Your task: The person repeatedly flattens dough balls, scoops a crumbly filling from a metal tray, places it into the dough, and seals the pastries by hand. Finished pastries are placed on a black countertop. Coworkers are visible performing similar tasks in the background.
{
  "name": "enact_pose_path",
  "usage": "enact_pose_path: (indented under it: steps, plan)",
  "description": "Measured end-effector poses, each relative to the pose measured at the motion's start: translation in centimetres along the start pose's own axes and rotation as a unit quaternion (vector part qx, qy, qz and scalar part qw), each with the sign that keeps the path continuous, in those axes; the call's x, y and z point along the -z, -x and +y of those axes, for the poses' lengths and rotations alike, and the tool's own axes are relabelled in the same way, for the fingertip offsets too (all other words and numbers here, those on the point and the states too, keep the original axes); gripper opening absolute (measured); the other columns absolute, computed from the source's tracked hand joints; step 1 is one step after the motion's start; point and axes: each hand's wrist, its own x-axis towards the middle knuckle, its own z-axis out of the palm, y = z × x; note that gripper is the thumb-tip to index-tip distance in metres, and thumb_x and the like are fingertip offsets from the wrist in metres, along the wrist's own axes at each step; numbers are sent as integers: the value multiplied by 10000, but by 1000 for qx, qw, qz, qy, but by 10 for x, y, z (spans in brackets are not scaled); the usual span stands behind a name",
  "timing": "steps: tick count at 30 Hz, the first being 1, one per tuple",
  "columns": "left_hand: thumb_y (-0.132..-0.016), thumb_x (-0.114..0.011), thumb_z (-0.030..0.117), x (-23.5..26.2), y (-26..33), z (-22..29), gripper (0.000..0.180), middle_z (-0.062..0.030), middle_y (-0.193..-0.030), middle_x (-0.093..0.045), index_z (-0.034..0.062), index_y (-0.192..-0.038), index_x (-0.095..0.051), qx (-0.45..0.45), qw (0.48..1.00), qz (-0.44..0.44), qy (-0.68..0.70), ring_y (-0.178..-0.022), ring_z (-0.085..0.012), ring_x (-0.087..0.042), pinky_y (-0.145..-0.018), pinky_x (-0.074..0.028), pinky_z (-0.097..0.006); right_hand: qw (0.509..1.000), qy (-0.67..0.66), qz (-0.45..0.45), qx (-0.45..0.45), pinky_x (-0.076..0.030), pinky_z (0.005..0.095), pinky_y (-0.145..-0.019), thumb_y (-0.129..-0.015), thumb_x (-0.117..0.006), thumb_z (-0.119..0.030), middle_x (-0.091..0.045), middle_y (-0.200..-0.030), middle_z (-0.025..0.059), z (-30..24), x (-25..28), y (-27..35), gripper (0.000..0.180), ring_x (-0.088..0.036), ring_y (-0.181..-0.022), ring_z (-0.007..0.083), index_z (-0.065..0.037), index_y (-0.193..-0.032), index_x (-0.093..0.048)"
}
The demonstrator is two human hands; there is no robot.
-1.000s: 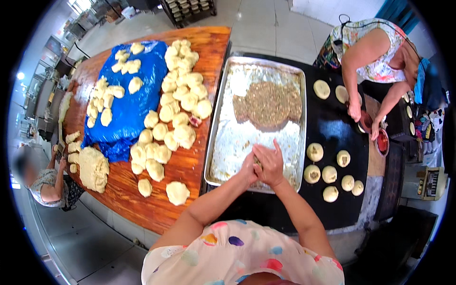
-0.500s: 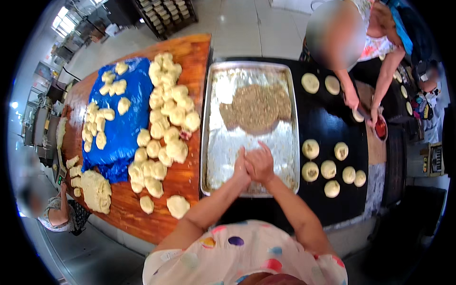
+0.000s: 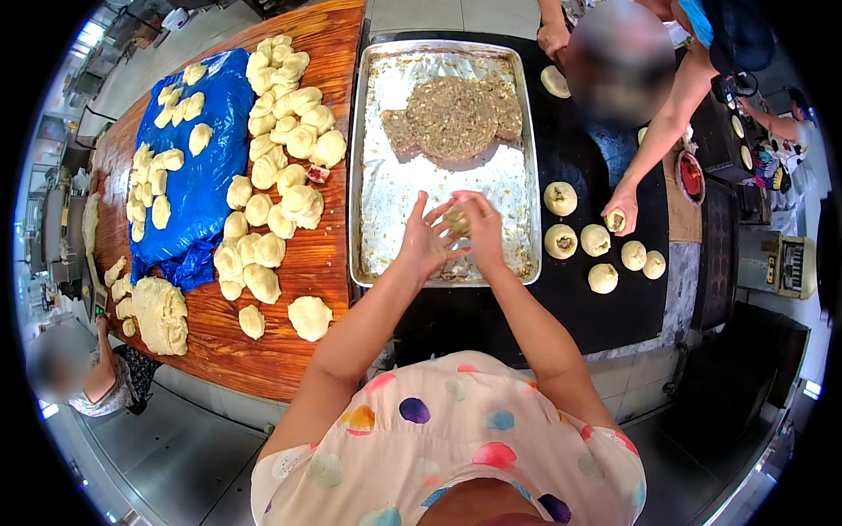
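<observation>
Over the near half of a metal tray, my two hands are close together. My left hand has its fingers spread and turned toward the right one. A small brownish lump of filling shows between them, against the fingers of my right hand, which curl round it. Farther up the tray lies a big flat mass of the same speckled brown filling. The tray's bottom is shiny and smeared with bits.
Left of the tray, pale dough pieces crowd a wooden table beside a blue plastic sheet. To the right, several round buns sit on a black surface. A co-worker's hand grips one bun near a red-filled bowl.
My hands have gone from clasped together to apart, with a lump of filling now showing between them. The view has shifted. The co-worker's hand has come down to a bun.
</observation>
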Motion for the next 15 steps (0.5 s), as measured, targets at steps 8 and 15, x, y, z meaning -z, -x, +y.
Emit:
enact_pose_path:
  steps: [8, 15]
  plan:
    - [-1020, -370, 461, 42, -51, -37, 455, -105, -957, -642, 56, -992, -575, -61, 991, -63, 98, -913, -210, -656, -801, -576, -328, 824, 296, -41, 482, -438, 522, -988, -842, -628, -108, -658, -827, 87, 0, 5, 10, 83, -667, -807, 240, -33, -864, -657]
    - [-1009, -351, 519, 17, -46, -31, 542, -112, -957, -646, 29, -1087, -569, -56, 997, -8, 55, -858, -242, -656, -819, -563, -371, 842, 317, -59, 433, -408, 520, -1023, -878, -581, -120, -668, -885, 99, 33, 10, -3, 103, -660, -870, 259, -41, -838, -632]
